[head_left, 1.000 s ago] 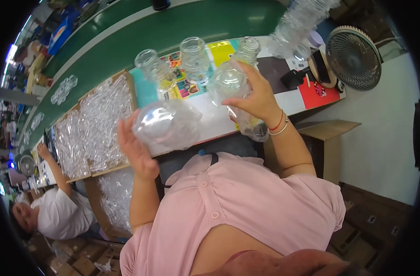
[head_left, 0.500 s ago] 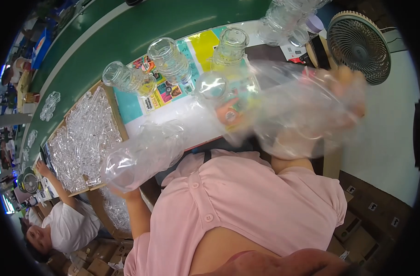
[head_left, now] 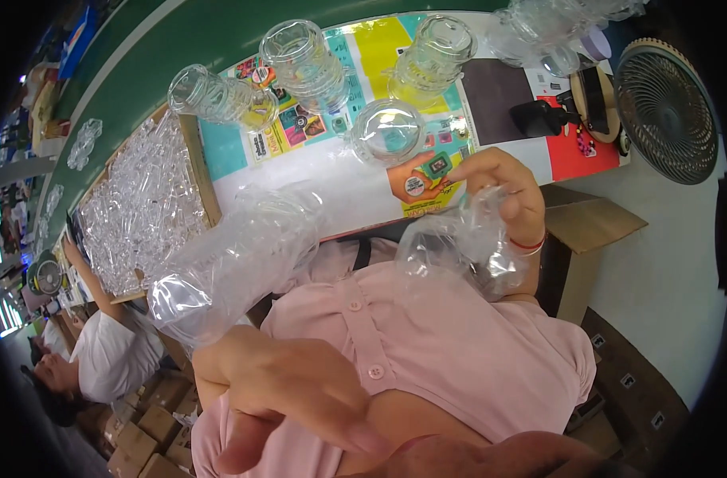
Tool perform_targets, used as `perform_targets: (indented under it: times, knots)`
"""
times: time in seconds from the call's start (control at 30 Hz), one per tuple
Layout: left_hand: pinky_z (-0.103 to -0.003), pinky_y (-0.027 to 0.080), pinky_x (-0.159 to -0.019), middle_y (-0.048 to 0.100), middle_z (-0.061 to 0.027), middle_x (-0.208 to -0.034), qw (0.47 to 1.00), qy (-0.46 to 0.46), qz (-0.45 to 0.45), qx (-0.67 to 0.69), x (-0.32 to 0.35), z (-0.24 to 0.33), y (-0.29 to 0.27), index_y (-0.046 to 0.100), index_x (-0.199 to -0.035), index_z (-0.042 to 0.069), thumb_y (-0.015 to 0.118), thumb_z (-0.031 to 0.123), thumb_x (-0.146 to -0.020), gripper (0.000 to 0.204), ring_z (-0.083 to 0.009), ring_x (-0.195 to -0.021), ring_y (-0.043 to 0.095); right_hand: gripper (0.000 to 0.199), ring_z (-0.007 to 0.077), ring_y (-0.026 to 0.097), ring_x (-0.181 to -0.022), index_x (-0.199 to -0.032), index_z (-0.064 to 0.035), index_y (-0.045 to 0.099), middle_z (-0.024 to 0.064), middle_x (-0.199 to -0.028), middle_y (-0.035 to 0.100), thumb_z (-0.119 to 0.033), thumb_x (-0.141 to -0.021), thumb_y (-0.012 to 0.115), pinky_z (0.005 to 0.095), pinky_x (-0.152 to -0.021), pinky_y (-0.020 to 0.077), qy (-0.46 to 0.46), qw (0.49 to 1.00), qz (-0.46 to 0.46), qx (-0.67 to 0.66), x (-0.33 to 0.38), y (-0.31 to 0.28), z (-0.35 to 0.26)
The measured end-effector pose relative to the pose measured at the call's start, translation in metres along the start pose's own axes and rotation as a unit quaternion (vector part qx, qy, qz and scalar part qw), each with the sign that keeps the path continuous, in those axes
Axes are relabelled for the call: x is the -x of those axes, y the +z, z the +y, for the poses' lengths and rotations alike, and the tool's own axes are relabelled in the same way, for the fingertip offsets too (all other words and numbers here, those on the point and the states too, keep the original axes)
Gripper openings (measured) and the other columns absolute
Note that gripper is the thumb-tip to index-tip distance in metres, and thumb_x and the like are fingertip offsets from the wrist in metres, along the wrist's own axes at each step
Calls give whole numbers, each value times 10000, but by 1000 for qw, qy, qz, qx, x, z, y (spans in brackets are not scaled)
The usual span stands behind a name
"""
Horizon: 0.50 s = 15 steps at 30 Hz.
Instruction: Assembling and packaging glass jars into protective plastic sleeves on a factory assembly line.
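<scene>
- Clear plastic bag (head_left: pixel 244 255): a long crinkled sleeve of film lying slantwise from the near table edge down toward the person's lap; it blurs toward its lower left end, and a second bunch of the same film (head_left: pixel 459 247) hangs under the right hand.
- Table (head_left: pixel 339 187): white top with bright printed sheets, running slantwise across the upper view.
- Wooden tray (head_left: pixel 144 211): at the table's left end, heaped with small clear plastic pieces.
- Fan (head_left: pixel 672 111): round grille, standing at the far right.
- Left hand (head_left: pixel 299 398): very near the camera at the lower middle, fingers curled downward; whether it grips the film, I cannot tell.
- Right hand (head_left: pixel 503 191): at the table's near edge, fingers bent and pinching the top of the right-hand bunch of film.
- 4 clear jars: 3 stand upright along the far side (head_left: pixel 220 95), (head_left: pixel 303 56), (head_left: pixel 435 56), and 1 (head_left: pixel 387 131) sits just beyond the right hand.
</scene>
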<state>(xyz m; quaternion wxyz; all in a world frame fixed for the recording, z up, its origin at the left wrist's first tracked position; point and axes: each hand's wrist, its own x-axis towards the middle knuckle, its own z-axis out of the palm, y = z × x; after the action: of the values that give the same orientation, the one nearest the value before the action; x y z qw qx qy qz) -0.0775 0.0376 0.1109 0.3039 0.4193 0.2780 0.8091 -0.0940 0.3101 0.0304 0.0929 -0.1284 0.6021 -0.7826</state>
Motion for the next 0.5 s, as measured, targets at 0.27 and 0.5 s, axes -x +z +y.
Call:
perform_targets:
  times: [0.27, 0.5]
  knots:
    - [-290, 379, -443, 555, -116, -761, 995, -45, -68, 61, -27, -14, 0, 554, -1120, 13, 315, 598, -881, 676, -185, -530, 511, 722, 154, 537, -535, -1230, 37, 467, 74, -737, 610, -412, -725, 721, 250, -476, 368, -210, 900, -46, 380, -11, 6, 7]
    - [-288, 374, -434, 555, -126, -751, 997, -40, -40, 48, -31, -21, -3, 580, -1062, -18, 326, 588, -886, 680, -182, -512, 504, 703, 181, 565, -560, -1244, 21, 464, 68, -833, 674, -350, -715, 740, 271, -511, 444, -218, 871, -64, 436, -29, 14, 5]
